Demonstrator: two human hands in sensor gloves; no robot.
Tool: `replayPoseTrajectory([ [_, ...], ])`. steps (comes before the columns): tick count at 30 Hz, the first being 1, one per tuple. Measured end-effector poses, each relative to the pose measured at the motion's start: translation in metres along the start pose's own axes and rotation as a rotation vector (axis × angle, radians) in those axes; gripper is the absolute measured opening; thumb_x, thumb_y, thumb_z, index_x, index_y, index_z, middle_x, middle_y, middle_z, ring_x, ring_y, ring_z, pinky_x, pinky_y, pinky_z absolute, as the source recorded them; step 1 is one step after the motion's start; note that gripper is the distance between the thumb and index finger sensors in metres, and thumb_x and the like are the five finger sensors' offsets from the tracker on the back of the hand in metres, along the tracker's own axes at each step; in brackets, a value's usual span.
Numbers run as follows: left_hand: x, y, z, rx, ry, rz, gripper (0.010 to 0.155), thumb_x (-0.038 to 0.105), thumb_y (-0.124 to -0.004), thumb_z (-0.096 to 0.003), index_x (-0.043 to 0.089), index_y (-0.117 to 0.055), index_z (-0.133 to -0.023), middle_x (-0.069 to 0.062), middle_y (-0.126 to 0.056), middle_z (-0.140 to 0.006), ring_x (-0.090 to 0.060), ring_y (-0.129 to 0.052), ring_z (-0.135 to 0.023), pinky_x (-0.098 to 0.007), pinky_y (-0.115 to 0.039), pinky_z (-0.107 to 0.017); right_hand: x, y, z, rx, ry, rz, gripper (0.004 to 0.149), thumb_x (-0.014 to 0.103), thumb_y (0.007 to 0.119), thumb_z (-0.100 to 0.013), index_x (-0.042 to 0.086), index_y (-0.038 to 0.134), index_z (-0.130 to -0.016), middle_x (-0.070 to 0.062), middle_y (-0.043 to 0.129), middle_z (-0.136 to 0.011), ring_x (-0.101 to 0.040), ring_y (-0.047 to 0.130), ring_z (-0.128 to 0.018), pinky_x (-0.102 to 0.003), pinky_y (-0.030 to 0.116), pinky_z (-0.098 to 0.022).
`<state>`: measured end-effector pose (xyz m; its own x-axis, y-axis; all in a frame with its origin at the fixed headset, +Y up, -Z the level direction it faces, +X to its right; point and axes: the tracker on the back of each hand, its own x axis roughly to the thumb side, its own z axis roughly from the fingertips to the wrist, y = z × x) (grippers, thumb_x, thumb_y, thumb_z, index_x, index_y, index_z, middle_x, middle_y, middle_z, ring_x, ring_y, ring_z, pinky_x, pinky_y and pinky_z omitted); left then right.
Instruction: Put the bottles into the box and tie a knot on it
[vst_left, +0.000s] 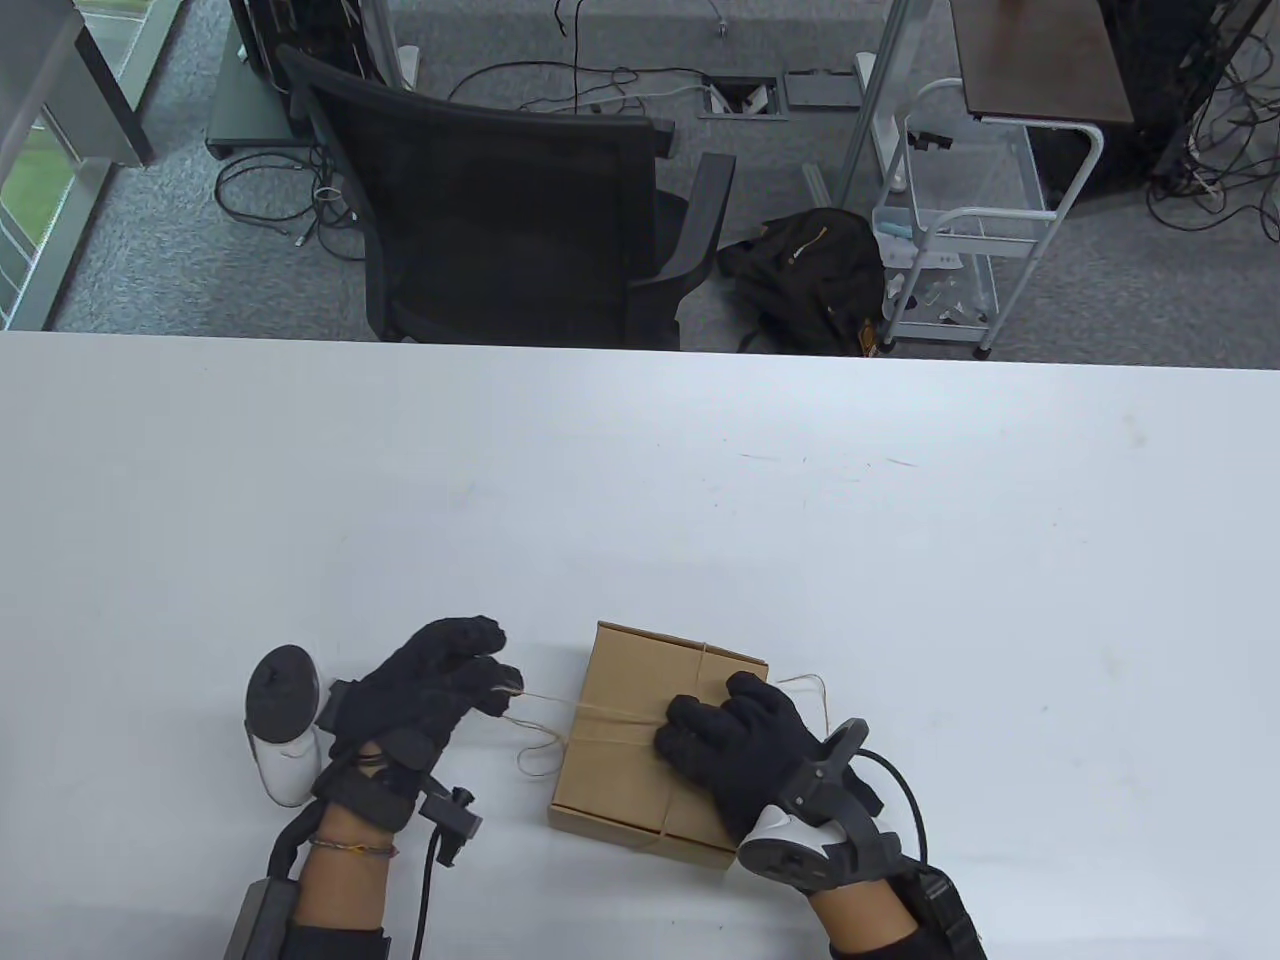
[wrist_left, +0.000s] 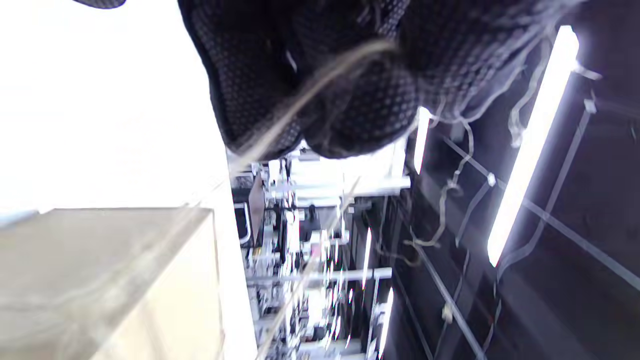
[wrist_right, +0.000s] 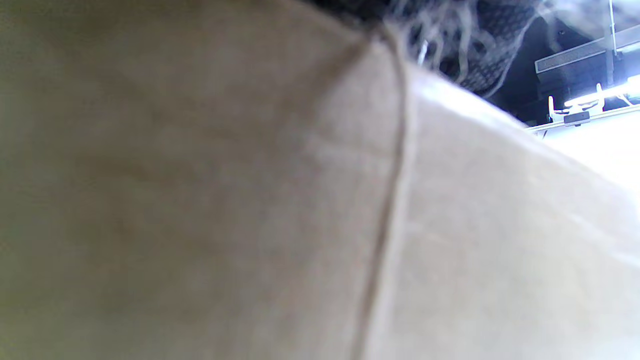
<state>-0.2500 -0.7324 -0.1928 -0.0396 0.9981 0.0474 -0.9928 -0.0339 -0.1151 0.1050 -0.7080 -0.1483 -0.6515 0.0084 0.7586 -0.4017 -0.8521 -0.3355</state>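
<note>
A closed brown cardboard box (vst_left: 615, 775) lies near the front of the white table, with thin twine (vst_left: 545, 700) wrapped across its lid both ways. My left hand (vst_left: 497, 680) is just left of the box and pinches one end of the twine, which runs taut to the box; a slack loop lies below it. The left wrist view shows the fingertips (wrist_left: 350, 100) closed on that strand (wrist_left: 310, 95), with the box (wrist_left: 100, 275) below. My right hand (vst_left: 700, 718) rests on the lid, its bent fingers pressing where the twine crosses. Box (wrist_right: 200, 200) and twine (wrist_right: 395, 175) fill the right wrist view. No bottles show.
A loose twine end (vst_left: 805, 685) curls on the table (vst_left: 700, 500) right of the box. Beyond the far edge stand a black office chair (vst_left: 500, 220), a dark backpack (vst_left: 800, 270) and a white wire cart (vst_left: 950, 230).
</note>
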Motion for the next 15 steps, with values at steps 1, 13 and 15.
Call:
replayPoseTrajectory([
  [1,-0.004,0.008,0.0,0.016,0.02,0.04,0.062,0.052,-0.091,-0.0471,0.015,-0.082,-0.096,0.006,-0.11,-0.053,-0.028,-0.109,-0.066,-0.083,-0.054,-0.063,0.0,0.0,0.0,0.0,-0.001,0.002,0.033,0.016,0.086,-0.041,0.025,0.097,-0.072,-0.006,0.096,-0.079,-0.019,0.093,-0.051,-0.055,0.071,-0.06],
  [13,-0.024,0.078,0.026,0.443,0.167,0.109,0.057,0.055,-0.085,-0.0523,0.014,-0.084,-0.091,0.015,-0.107,-0.038,-0.018,-0.114,-0.051,-0.07,-0.068,-0.066,-0.002,0.0,0.001,0.003,0.008,-0.014,0.033,0.016,0.086,-0.042,0.024,0.097,-0.072,-0.007,0.096,-0.079,-0.019,0.092,-0.052,-0.055,0.07,-0.061],
  [15,-0.023,0.084,0.03,0.501,0.163,0.032,0.059,0.056,-0.083,-0.0522,0.013,-0.083,-0.093,0.014,-0.107,-0.038,-0.018,-0.114,-0.05,-0.07,-0.068,-0.066,-0.002,0.001,0.001,0.002,0.013,-0.02,0.033,0.016,0.086,-0.042,0.024,0.097,-0.072,-0.007,0.096,-0.079,-0.019,0.092,-0.052,-0.055,0.07,-0.061],
])
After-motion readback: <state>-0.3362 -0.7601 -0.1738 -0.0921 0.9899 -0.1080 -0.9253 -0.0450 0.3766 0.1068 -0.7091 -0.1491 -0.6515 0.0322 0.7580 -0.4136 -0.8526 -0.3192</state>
